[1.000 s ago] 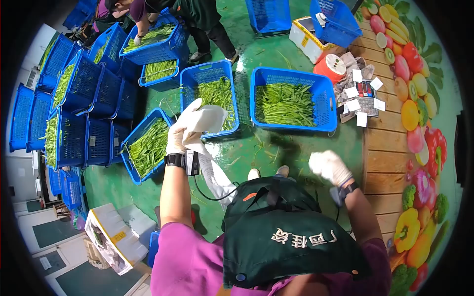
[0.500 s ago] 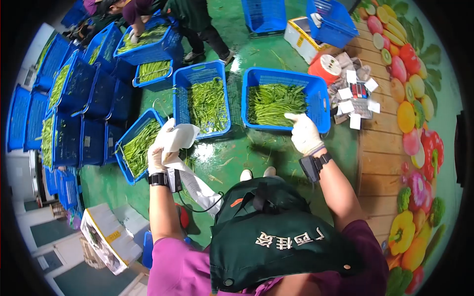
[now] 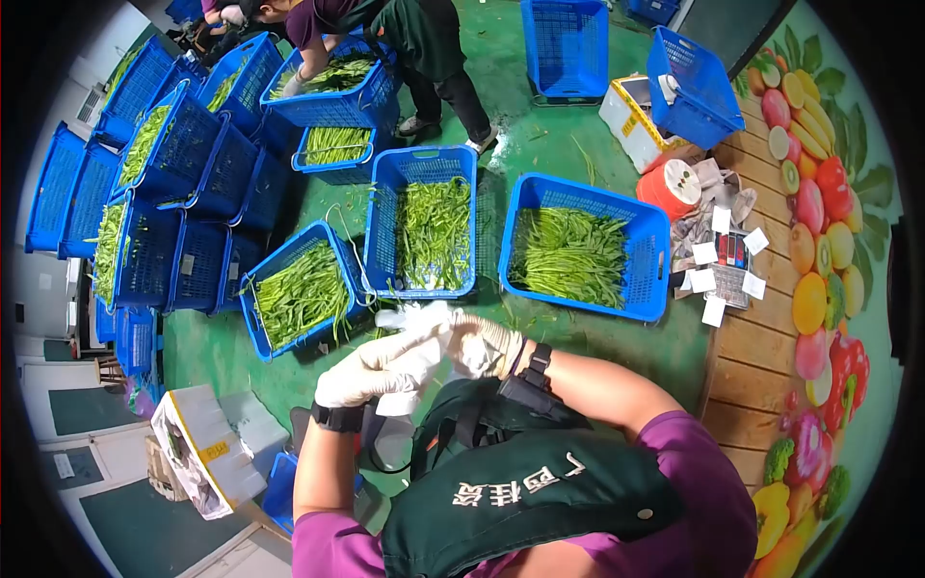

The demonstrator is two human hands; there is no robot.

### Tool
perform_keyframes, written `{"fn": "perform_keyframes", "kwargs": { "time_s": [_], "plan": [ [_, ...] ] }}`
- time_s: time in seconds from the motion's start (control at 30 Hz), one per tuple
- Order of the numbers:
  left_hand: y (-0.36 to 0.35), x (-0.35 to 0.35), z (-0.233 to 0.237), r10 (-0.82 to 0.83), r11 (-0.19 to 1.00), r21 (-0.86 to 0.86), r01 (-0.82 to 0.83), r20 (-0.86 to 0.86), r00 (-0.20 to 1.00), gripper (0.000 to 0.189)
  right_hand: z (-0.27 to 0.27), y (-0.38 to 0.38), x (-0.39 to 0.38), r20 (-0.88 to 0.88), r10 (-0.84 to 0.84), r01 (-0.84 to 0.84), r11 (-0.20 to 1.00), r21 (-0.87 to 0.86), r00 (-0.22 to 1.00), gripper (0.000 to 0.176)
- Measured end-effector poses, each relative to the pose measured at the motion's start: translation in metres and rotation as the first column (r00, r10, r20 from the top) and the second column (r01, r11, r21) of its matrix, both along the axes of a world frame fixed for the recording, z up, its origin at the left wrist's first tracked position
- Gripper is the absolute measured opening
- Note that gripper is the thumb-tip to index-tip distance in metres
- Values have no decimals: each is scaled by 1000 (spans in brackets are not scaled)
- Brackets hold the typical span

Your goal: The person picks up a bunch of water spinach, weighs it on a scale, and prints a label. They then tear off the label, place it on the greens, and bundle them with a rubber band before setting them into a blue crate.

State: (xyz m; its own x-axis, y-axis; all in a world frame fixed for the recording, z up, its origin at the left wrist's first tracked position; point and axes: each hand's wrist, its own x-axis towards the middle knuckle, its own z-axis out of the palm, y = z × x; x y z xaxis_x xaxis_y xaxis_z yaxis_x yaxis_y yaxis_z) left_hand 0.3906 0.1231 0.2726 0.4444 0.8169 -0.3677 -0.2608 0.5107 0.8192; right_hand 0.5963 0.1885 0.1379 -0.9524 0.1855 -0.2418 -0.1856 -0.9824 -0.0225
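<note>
My left hand [image 3: 371,371], in a white glove, is closed around a bunched white sheet or roll [image 3: 412,371] in front of my chest. Against it, my right hand [image 3: 484,347], also gloved, pinches at the white material near its upper end; the fingertips of both hands meet there. Just beyond the hands stand three blue crates of green stalks: a tilted one [image 3: 252,328] at the left, an upright one [image 3: 474,241] in the middle, and a wider one [image 3: 650,275] at the right.
Stacked blue crates [image 3: 145,260] of greens fill the left side. A co-worker [image 3: 424,48] bends over a crate at the top. At the right are a red-and-white spool [image 3: 670,188], a device with white tags [image 3: 734,252] and a wooden platform [image 3: 747,361]. A white box [image 3: 207,448] lies lower left.
My right hand has moved left from near the right crate to meet my left hand. The long white strip that hung down is now bunched up. The view has shifted, and the co-worker bends lower.
</note>
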Motion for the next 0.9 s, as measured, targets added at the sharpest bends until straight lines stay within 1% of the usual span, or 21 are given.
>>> {"fn": "perform_keyframes", "kwargs": {
  "time_s": [0.03,0.07,0.1,0.13,0.17,0.2,0.23,0.3,0.33,0.37,0.4,0.43,0.47,0.5,0.53,0.57,0.67,0.7,0.77,0.8,0.9],
  "plan": [
    [5,-13,8,-18,1000,7,18,-72,997,76,11,19,-12,-79,11,-19,995,-94,997,21],
    [13,-25,7,32,999,-32,-34,-63,998,76,26,33,-16,217,-43,37,999,35,975,19],
    [21,-35,6,79,994,-65,-83,-57,995,76,24,44,-27,194,-148,129,986,107,970,20],
    [27,-41,-1,175,984,-7,-177,-129,976,78,16,54,-33,230,-269,168,910,379,935,19],
    [31,-49,-14,289,957,59,-283,-147,946,60,9,64,-37,231,-392,174,762,624,890,18],
    [42,-65,-20,191,981,3,-195,-223,956,46,22,67,-42,313,-498,130,670,731,808,15],
    [49,-78,-21,85,992,-69,-110,-291,953,33,35,69,-45,338,-545,235,730,642,768,15],
    [64,-86,-13,79,991,-84,-107,-284,955,23,64,80,-42,306,-566,207,666,717,765,15],
    [73,-88,-5,77,990,-95,-108,-287,955,15,77,85,-36,375,-569,163,681,714,732,14],
    [78,-92,3,151,986,-24,-167,-315,937,15,94,96,-27,426,-497,219,805,551,755,16],
    [83,-102,4,198,978,5,-208,-330,923,14,95,105,-14,296,-568,315,738,597,768,24],
    [85,-117,7,249,967,39,-251,-345,905,14,100,118,0,153,-527,390,767,510,836,32],
    [87,-134,11,258,964,55,-259,-403,878,16,109,122,12,163,-597,299,596,745,786,35],
    [85,-142,13,372,928,130,-349,-361,855,14,118,126,24,182,-684,124,372,920,707,39],
    [82,-161,7,405,914,172,-367,-381,831,14,128,130,36,180,-778,-74,170,983,602,43],
    [79,-182,-1,443,896,216,-387,-394,805,14,139,133,42,141,-643,400,617,677,753,47],
    [67,-215,-16,556,830,290,-477,-351,754,14,149,141,28,244,-738,352,550,757,629,51],
    [64,-210,-11,623,782,324,-533,-355,698,15,148,145,25,237,-739,346,541,767,630,51],
    [58,-220,-21,648,761,314,-567,-376,662,17,132,151,18,367,-760,97,488,868,536,59],
    [55,-233,-37,626,779,304,-548,-407,665,18,115,155,16,362,-763,102,483,869,535,59],
    [63,-238,-54,643,762,286,-581,-441,626,18,64,178,14,395,-743,275,600,752,541,38]
  ]
}}
